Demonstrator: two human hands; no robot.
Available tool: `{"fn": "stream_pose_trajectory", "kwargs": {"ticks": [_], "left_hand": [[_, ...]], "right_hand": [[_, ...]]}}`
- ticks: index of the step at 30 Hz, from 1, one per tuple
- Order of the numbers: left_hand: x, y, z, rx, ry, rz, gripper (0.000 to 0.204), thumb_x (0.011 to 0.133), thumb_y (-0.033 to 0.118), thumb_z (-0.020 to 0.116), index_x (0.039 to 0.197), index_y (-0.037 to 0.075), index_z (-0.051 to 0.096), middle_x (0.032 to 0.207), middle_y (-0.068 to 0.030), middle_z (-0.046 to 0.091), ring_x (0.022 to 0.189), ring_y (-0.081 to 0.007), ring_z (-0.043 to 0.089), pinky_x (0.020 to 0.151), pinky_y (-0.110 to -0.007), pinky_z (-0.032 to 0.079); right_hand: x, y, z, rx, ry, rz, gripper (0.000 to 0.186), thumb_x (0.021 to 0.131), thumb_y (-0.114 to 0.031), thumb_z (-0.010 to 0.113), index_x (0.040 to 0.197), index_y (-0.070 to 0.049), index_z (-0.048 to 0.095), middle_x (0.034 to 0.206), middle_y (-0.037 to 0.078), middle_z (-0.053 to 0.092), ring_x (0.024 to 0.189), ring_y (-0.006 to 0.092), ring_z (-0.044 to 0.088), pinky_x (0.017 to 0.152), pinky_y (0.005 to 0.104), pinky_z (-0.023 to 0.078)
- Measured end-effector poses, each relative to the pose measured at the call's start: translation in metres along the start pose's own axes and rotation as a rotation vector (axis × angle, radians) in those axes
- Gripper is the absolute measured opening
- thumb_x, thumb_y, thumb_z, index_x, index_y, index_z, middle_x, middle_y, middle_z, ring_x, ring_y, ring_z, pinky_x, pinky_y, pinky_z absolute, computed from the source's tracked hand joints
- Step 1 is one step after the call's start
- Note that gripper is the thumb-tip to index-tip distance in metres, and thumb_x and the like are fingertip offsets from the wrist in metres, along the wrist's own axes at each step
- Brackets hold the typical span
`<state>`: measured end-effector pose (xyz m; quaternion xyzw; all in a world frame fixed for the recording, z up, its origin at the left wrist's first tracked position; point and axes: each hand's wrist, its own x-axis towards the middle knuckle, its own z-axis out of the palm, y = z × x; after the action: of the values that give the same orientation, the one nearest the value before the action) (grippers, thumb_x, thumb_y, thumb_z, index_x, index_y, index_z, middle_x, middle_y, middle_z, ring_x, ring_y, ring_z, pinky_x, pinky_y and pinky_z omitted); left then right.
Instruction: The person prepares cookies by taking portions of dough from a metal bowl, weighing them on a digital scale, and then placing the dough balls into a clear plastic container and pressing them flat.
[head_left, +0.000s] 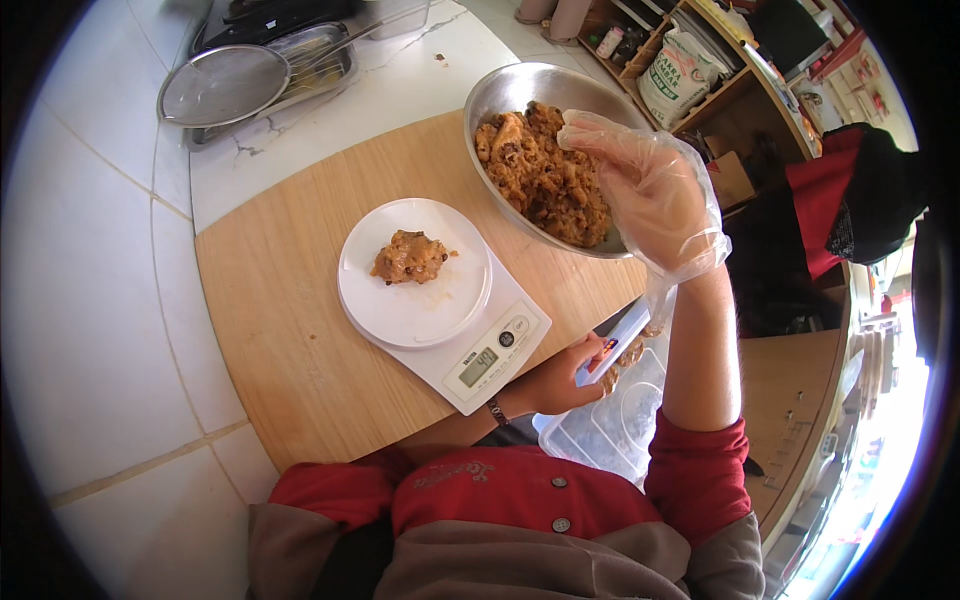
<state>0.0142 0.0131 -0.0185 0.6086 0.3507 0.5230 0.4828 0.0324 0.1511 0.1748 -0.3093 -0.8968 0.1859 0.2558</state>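
A lump (409, 257) of brown, sticky mixture sits on the round plate (372, 312) of the white scale (522, 322), a little toward the plate's far side, with a crumb beside it. The rest of the mixture (560, 200) lies in the steel bowl (497, 92), just beyond. Over the bowl's right side hangs the right hand (650, 190) in a loose clear glove, fingers drawn together and slightly bent; whether they pinch anything I cannot tell. The left hand (565, 385) is closed around a pale plastic piece (615, 348) above a clear tub (600, 440). The left forearm passes close by the scale's near corner, so a careless move could knock it and upset the reading; the glove's baggy folds might also drag through the mixture, and stickiness could leave residue on the plate. Scale and bowl stand on a wooden board (290, 330) laid over the white marbled surface (240, 185), where a strainer (225, 85) rests on a metal tray (340, 75). Pale tiles (90, 300) line the left; shelves (740, 110) holding a white sack (683, 77) stand far right.
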Motion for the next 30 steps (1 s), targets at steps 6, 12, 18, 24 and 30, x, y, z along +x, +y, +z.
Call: {"fn": "stream_pose_trajectory", "kwargs": {"ticks": [6, 12, 18, 24, 30], "left_hand": [[0.0, -0.002, 0.0, 0.024, -0.01, 0.021, 0.026, 0.067, 0.006, 0.064, 0.088, 0.004, 0.048, 0.095, -0.0077, 0.051, 0.069, -0.0118, 0.045, 0.063, -0.025, 0.04], [0.0, 0.0, 0.0, 0.008, 0.009, 0.038, 0.028, 0.067, 0.005, 0.065, 0.088, 0.004, 0.048, 0.098, -0.0095, 0.052, 0.069, -0.0116, 0.047, 0.063, -0.025, 0.04], [-0.001, -0.007, 0.0, 0.016, 0.001, 0.038, 0.026, 0.068, 0.005, 0.065, 0.088, 0.004, 0.048, 0.096, -0.0088, 0.051, 0.082, -0.0141, 0.051, 0.064, -0.026, 0.04], [-0.009, -0.017, 0.005, 0.012, -0.035, -0.067, 0.042, 0.074, 0.008, 0.066, 0.114, 0.001, 0.054, 0.116, -0.0126, 0.056, 0.113, -0.0224, 0.053, 0.085, -0.034, 0.045], [-0.009, -0.02, 0.01, -0.081, -0.044, -0.001, 0.042, 0.083, 0.017, 0.068, 0.12, 0.001, 0.055, 0.118, -0.0139, 0.059, 0.11, -0.0224, 0.056, 0.092, -0.036, 0.044]], "right_hand": [[-0.001, 0.001, 0.008, -0.13, 0.067, 0.112, 0.019, 0.077, -0.007, 0.062, 0.094, -0.01, 0.07, 0.082, 0.016, 0.065, 0.072, 0.0296, 0.063, 0.067, 0.0372, 0.049], [-0.001, 0.015, 0.026, -0.145, 0.077, 0.058, 0.014, 0.074, -0.002, 0.064, 0.085, -0.007, 0.068, 0.083, 0.015, 0.066, 0.072, 0.0277, 0.064, 0.068, 0.0365, 0.05], [-0.003, -0.008, 0.029, -0.014, 0.331, -0.091, 0.012, 0.077, -0.002, 0.064, 0.088, -0.006, 0.068, 0.087, 0.013, 0.067, 0.077, 0.028, 0.064, 0.068, 0.0349, 0.051], [-0.014, -0.051, 0.049, 0.142, -0.124, -0.358, 0.016, 0.08, -0.012, 0.065, 0.095, -0.007, 0.066, 0.088, 0.012, 0.065, 0.084, 0.0307, 0.063, 0.071, 0.0394, 0.052], [-0.008, -0.054, 0.068, 0.044, -0.301, -0.366, 0.02, 0.08, -0.017, 0.066, 0.097, -0.007, 0.064, 0.09, 0.012, 0.065, 0.083, 0.0318, 0.061, 0.071, 0.0396, 0.051]]}}
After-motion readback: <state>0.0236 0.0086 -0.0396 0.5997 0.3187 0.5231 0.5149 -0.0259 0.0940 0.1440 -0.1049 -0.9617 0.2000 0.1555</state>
